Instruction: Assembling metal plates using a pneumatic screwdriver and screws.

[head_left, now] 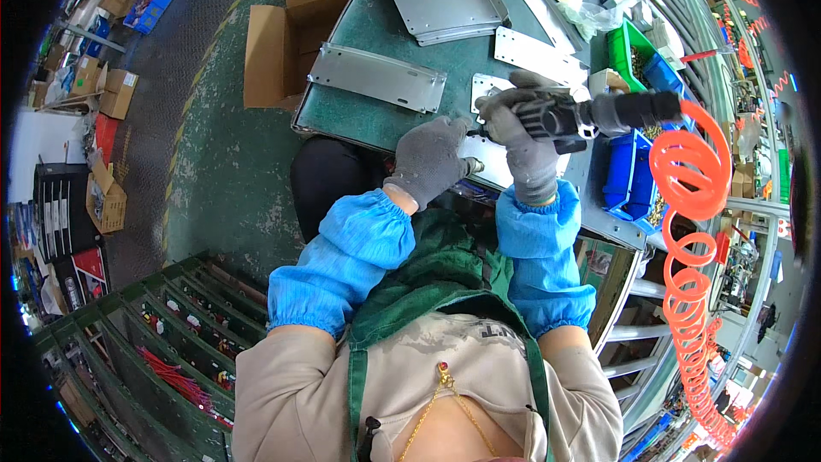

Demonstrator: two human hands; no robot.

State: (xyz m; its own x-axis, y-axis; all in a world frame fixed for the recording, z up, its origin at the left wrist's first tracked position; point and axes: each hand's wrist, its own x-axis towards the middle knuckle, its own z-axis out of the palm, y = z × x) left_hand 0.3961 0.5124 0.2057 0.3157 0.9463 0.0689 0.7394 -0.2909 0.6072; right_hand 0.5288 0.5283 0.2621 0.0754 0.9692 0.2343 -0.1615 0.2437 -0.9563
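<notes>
In a grey work glove, my right hand [528, 158] is wrapped round a black air-powered driver [552, 118], held level over the near table edge with its bit end to the left. A red coiled air hose [688, 180] runs from its rear end. My left hand [430, 158], gloved too, is just left of the tool's tip, fingers bent together. A small brassy piece [472, 165] shows beside its fingers; what the fingers grip is hidden. Under the tool lies a bright metal plate [489, 156], partly covered by my hands. Another flanged metal plate [376, 77] lies farther left.
On the green table [359, 30], stacked metal plates [445, 0] lie at the back. Blue bins [629, 173] and a green bin [629, 56] stand to the right. An open cardboard box [265, 56] adjoins the left table edge. A green compartment rack [128, 334] is at lower left.
</notes>
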